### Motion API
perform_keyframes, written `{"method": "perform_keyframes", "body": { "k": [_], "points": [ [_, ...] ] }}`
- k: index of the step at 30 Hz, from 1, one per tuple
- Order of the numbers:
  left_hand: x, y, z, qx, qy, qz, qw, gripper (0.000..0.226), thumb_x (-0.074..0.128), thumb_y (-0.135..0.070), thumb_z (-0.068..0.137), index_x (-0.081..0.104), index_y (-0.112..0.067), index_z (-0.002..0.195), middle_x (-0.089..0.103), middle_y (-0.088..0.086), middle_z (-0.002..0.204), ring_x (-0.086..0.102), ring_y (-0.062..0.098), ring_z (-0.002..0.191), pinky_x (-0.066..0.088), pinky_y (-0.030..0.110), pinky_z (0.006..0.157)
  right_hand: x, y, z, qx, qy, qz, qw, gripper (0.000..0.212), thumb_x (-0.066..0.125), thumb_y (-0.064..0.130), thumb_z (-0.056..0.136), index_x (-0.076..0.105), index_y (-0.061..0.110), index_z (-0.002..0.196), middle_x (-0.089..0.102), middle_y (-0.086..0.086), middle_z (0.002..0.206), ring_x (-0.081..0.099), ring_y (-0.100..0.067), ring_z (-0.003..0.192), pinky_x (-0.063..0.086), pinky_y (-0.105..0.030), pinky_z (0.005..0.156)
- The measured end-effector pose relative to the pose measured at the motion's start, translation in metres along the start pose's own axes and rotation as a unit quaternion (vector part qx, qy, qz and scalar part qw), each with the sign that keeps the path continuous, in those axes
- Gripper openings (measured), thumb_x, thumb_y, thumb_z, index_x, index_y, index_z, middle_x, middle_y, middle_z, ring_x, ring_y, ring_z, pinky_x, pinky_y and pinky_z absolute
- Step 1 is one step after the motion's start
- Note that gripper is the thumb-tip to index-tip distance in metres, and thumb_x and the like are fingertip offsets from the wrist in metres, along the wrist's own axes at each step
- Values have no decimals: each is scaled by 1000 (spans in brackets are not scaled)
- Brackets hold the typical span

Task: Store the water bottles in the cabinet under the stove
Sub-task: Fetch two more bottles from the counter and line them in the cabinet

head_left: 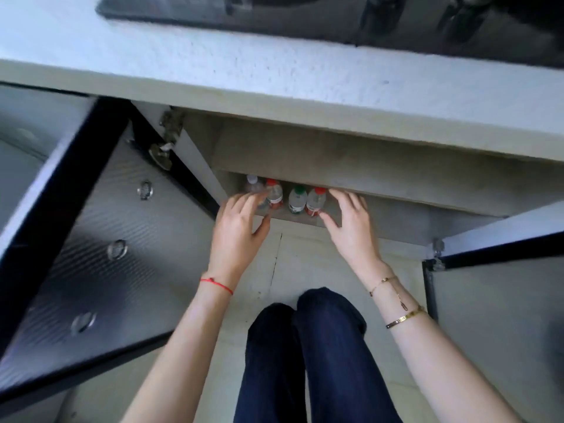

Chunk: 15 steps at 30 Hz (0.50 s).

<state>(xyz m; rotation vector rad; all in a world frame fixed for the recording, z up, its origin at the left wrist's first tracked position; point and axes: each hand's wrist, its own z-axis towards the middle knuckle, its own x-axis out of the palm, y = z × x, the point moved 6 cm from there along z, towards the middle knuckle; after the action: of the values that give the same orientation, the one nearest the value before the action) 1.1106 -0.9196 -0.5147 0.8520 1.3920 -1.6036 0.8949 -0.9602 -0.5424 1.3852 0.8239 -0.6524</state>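
Note:
Several water bottles stand upright in a row on the cabinet floor (300,217) under the stove: a white-capped bottle (252,184), a red-capped bottle (274,192), a green-capped bottle (297,198) and another red-capped bottle (316,200). My left hand (241,225) reaches in at the left end of the row, fingers spread, fingertips against the two left bottles. My right hand (351,221) hovers open at the right end, thumb near the right red-capped bottle. Neither hand grips a bottle.
The left cabinet door (100,254) with its black frame swings wide open; the right door (494,288) is open too. The speckled countertop (274,68) overhangs above, with the black stove (305,13) on it. My knees (305,325) are just below the hands.

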Motion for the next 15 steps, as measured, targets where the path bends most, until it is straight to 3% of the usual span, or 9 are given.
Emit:
{"method": "perform_keyframes", "body": {
  "k": [4, 6, 11, 15],
  "points": [
    [-88, -44, -26, -1, 6, -9, 1000, 36, 65, -22, 87, 61, -18, 123, 65, -2, 126, 57, 21, 118, 47, 39, 98, -75, 51, -43, 20, 24, -12, 999, 50, 59, 30, 93, 47, 13, 138, 51, -7, 138, 44, -28, 131, 32, -35, 110],
    [-132, -65, -39, -2, 0, -13, 1000, 35, 65, -22, 88, 61, -18, 122, 65, -3, 125, 57, 20, 118, 46, 37, 98, -113, 79, -67, 21, 29, -13, 999, 49, 60, 28, 93, 48, 11, 137, 52, -8, 137, 45, -26, 129, 30, -29, 108],
    [-233, -116, -71, 1, 14, -15, 1000, 34, 63, -23, 89, 60, -20, 124, 64, -4, 126, 54, 18, 121, 43, 35, 101, -207, 144, -128, 8, 16, -18, 1000, 46, 62, 26, 91, 52, 9, 132, 56, -6, 131, 46, -21, 126, 39, -33, 108],
    [-295, -151, -98, 22, 24, -17, 999, 36, 63, -23, 89, 59, -20, 125, 64, -4, 127, 53, 18, 123, 43, 37, 103, -270, 186, -171, 2, -11, -19, 1000, 45, 64, 25, 91, 53, 8, 131, 57, -7, 129, 47, -20, 125, 38, -28, 106]
  ]
}}
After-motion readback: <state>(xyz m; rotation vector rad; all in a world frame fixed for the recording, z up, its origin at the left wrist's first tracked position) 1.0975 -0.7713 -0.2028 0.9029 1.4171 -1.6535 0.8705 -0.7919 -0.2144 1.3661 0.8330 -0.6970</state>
